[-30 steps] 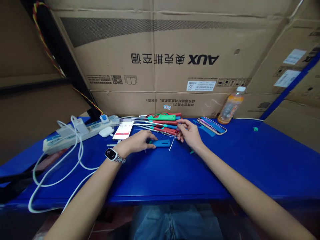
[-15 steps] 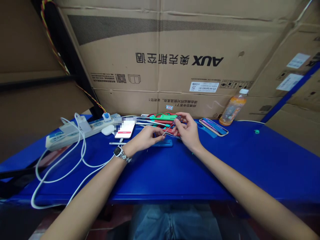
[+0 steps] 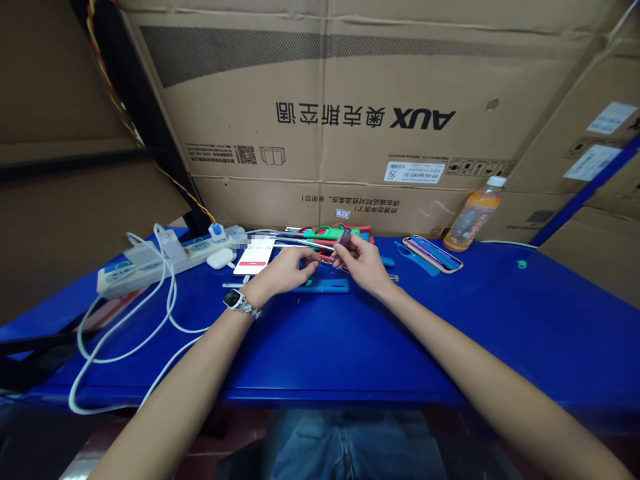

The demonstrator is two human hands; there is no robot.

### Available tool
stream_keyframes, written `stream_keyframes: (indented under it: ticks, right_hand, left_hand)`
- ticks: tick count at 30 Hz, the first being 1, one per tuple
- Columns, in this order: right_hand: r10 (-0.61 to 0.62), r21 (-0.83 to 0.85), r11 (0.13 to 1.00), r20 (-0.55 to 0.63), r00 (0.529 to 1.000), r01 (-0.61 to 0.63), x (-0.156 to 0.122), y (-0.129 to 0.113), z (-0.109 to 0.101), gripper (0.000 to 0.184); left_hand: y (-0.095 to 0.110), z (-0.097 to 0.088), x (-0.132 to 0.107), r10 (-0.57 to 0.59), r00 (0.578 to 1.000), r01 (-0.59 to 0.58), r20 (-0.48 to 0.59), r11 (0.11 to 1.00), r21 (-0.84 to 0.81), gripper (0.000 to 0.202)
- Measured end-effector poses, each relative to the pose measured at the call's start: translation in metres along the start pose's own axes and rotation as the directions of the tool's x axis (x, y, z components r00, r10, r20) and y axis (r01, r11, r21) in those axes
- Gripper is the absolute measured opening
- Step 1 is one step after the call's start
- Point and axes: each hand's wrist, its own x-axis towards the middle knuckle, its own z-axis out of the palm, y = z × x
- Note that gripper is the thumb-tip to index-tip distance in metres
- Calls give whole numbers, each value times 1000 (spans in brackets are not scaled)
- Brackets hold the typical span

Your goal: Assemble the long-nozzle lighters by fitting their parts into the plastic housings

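My left hand (image 3: 286,269) and my right hand (image 3: 361,261) meet just above the blue table (image 3: 350,333). Between their pinched fingertips runs a thin metal rod (image 3: 327,261) with a small dark piece at its right end. My right hand pinches that dark end; my left fingertips pinch the rod's other tip. A blue plastic handle (image 3: 323,286) lies on the table just under my hands. Behind them is a pile of long-nosed lighters (image 3: 325,235) with green, red and blue handles. I wear a watch (image 3: 233,300) on my left wrist.
A phone with a white screen (image 3: 255,256), a white earbud case (image 3: 220,258) and a power strip (image 3: 165,257) with white cables (image 3: 125,333) lie to the left. Another phone (image 3: 433,253) and an orange drink bottle (image 3: 473,217) are at the right. Cardboard boxes (image 3: 350,120) wall the back.
My left hand left the blue handle on the table and rose to take the rod's tip. My right hand lifted the rod and turned it nearly level. The camera shifted slightly.
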Motion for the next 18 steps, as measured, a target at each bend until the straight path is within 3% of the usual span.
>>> stream_keyframes:
  ticks: [9,18]
  right_hand:
    - [6,-107,994,16,1000,-4,-5,6,0,25]
    - [30,103,994,-76,997,-22,-5,6,-7,32]
  left_hand:
    - [-5,6,-2,93,988,-82,127,993,-87,26]
    - [-6,6,-1,47,975,-35,216,998,-58,26]
